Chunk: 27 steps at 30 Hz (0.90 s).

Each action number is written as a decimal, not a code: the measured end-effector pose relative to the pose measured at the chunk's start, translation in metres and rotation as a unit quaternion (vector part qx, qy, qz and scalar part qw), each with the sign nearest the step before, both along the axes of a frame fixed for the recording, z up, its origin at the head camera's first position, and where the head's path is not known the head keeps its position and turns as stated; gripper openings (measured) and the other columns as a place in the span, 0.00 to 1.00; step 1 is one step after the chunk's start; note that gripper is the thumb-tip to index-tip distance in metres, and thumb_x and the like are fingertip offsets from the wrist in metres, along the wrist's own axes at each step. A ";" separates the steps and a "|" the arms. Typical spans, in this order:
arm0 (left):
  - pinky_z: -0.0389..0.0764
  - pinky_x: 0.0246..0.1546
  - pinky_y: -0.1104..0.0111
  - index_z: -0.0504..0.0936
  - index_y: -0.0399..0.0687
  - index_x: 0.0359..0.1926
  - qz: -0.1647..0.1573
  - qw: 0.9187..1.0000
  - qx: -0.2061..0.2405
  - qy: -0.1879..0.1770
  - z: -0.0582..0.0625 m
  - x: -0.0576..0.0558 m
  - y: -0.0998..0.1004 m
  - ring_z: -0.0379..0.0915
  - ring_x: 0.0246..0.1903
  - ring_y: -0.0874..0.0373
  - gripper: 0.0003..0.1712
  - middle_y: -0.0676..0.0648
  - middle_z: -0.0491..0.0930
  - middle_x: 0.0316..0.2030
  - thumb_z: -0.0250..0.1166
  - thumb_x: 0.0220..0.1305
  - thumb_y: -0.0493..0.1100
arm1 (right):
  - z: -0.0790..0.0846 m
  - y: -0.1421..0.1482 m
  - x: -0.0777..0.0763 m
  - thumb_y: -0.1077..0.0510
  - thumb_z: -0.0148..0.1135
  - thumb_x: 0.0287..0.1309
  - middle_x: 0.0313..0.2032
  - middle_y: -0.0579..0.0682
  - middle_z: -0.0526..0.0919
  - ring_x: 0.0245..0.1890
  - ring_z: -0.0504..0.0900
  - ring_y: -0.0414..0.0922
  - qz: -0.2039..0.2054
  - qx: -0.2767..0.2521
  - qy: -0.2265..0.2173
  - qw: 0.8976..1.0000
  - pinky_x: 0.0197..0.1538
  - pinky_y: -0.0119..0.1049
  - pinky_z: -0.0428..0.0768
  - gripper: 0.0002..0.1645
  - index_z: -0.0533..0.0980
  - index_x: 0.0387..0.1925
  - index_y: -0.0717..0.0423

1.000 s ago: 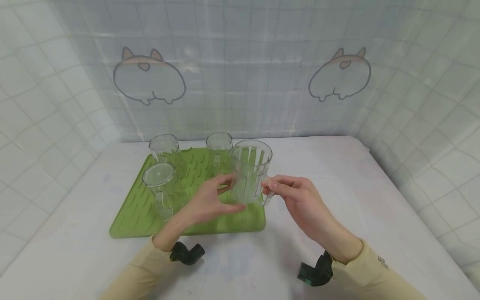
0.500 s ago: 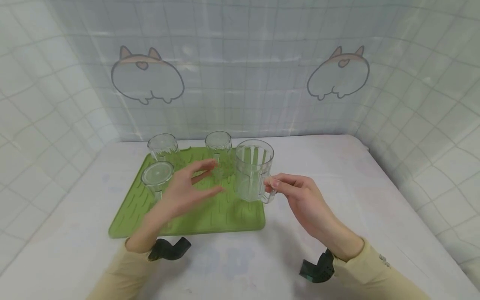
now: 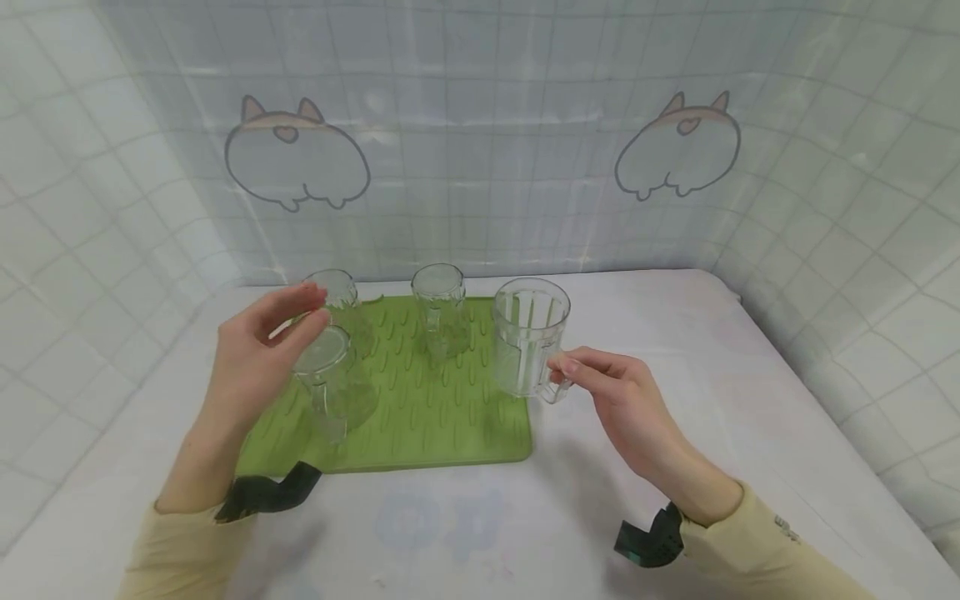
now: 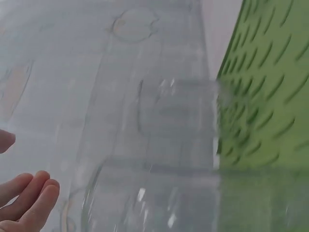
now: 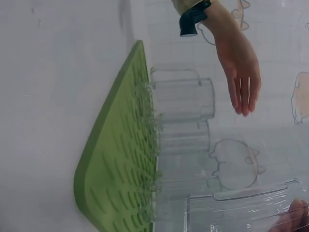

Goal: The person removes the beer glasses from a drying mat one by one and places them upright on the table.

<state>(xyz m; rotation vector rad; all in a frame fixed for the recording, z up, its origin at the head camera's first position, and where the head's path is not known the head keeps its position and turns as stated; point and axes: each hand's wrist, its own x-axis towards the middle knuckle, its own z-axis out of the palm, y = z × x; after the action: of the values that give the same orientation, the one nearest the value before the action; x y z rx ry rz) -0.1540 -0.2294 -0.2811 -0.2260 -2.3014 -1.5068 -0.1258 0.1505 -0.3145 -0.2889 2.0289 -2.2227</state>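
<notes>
My right hand (image 3: 622,400) pinches the handle of a clear glass mug (image 3: 531,337), held upright at the right edge of a green drying mat (image 3: 427,433). Its rim faces up. In the right wrist view, this mug's side crosses the lower right corner, with fingertips (image 5: 292,217) on it. My left hand (image 3: 251,358) holds nothing; its fingers are loosely bent above the mat's left side, next to a front-left glass mug (image 3: 330,392) standing base up. Behind that, partly hidden by the fingers, is a back-left mug (image 3: 343,293). Another glass mug (image 3: 438,312) stands at the mat's back middle.
The mat lies on a white-covered table (image 3: 660,333). A grid-patterned curtain (image 3: 487,167) with cartoon animal drawings hangs behind, and similar walls rise left and right. Dark camera mounts (image 3: 652,537) are strapped to both wrists.
The left hand has let go of the held mug's side and moved left, over to the front-left mug. The right hand has carried its mug slightly to the right.
</notes>
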 end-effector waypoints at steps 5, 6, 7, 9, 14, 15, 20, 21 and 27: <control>0.75 0.51 0.89 0.77 0.41 0.62 0.063 0.998 -0.015 -0.010 0.001 -0.004 -0.032 0.77 0.50 0.76 0.24 0.66 0.83 0.48 0.65 0.69 0.46 | -0.004 0.003 0.000 0.57 0.60 0.69 0.36 0.43 0.84 0.48 0.77 0.45 -0.012 -0.005 0.007 1.000 0.72 0.47 0.55 0.15 0.82 0.48 0.65; 0.75 0.51 0.89 0.77 0.41 0.63 0.060 0.998 -0.001 -0.018 0.000 -0.005 -0.039 0.77 0.50 0.76 0.25 0.66 0.83 0.48 0.65 0.69 0.46 | -0.004 0.004 0.000 0.57 0.60 0.69 0.36 0.43 0.84 0.48 0.77 0.45 -0.015 -0.005 0.009 1.000 0.72 0.46 0.55 0.17 0.81 0.49 0.68; 0.75 0.51 0.89 0.76 0.42 0.64 0.054 0.998 0.017 -0.028 -0.001 -0.005 -0.047 0.78 0.49 0.76 0.26 0.66 0.83 0.48 0.65 0.69 0.46 | -0.005 0.005 0.000 0.57 0.60 0.69 0.36 0.43 0.84 0.48 0.77 0.45 -0.018 -0.005 0.011 1.000 0.72 0.46 0.56 0.18 0.80 0.50 0.70; 0.76 0.51 0.88 0.76 0.41 0.63 0.029 0.996 0.074 -0.041 -0.004 -0.007 -0.063 0.80 0.47 0.75 0.25 0.64 0.84 0.47 0.66 0.69 0.45 | -0.005 0.007 0.000 0.57 0.60 0.69 0.36 0.44 0.84 0.49 0.77 0.46 -0.023 -0.002 0.015 1.000 0.72 0.45 0.56 0.19 0.80 0.50 0.70; 0.82 0.48 0.81 0.75 0.38 0.57 -0.031 0.977 0.201 -0.065 -0.018 -0.016 -0.099 0.83 0.44 0.70 0.19 0.58 0.86 0.43 0.65 0.68 0.38 | -0.007 0.011 -0.003 0.56 0.59 0.70 0.37 0.44 0.84 0.49 0.77 0.46 -0.034 0.003 0.022 0.999 0.72 0.46 0.57 0.16 0.82 0.48 0.66; 0.82 0.48 0.81 0.74 0.36 0.60 -0.033 0.975 0.205 -0.079 -0.021 -0.017 -0.105 0.83 0.43 0.71 0.21 0.59 0.86 0.43 0.65 0.68 0.38 | -0.007 0.012 -0.003 0.56 0.59 0.70 0.37 0.44 0.84 0.49 0.77 0.46 -0.036 0.003 0.022 0.999 0.72 0.46 0.56 0.17 0.81 0.48 0.67; 0.82 0.46 0.82 0.57 0.23 0.69 -0.035 0.972 0.171 -0.157 -0.045 -0.027 -0.136 0.82 0.43 0.74 0.38 0.65 0.84 0.41 0.62 0.72 0.43 | -0.010 0.016 -0.008 0.57 0.60 0.70 0.36 0.43 0.84 0.49 0.77 0.45 -0.045 -0.008 0.022 0.999 0.72 0.44 0.57 0.15 0.82 0.47 0.66; 0.83 0.45 0.83 0.56 0.22 0.69 -0.033 0.972 0.160 -0.171 -0.051 -0.028 -0.141 0.81 0.43 0.75 0.38 0.66 0.84 0.41 0.61 0.72 0.44 | -0.010 0.017 -0.009 0.57 0.61 0.69 0.35 0.43 0.84 0.49 0.77 0.45 -0.047 -0.011 0.022 0.999 0.72 0.44 0.57 0.14 0.83 0.45 0.64; 0.83 0.41 0.84 0.66 0.31 0.61 -0.020 0.970 0.102 -0.221 -0.075 -0.035 -0.162 0.81 0.39 0.78 0.27 0.71 0.82 0.39 0.59 0.74 0.48 | -0.013 0.022 -0.015 0.57 0.61 0.69 0.34 0.43 0.84 0.49 0.77 0.45 -0.057 -0.023 0.022 0.998 0.72 0.43 0.57 0.08 0.85 0.38 0.52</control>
<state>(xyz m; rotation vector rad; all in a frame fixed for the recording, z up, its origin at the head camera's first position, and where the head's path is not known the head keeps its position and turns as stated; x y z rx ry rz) -0.1894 -0.3913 -0.3559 0.1369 -2.4483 -1.9609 -0.1405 0.1725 -0.3272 -0.2354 2.0673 -2.3538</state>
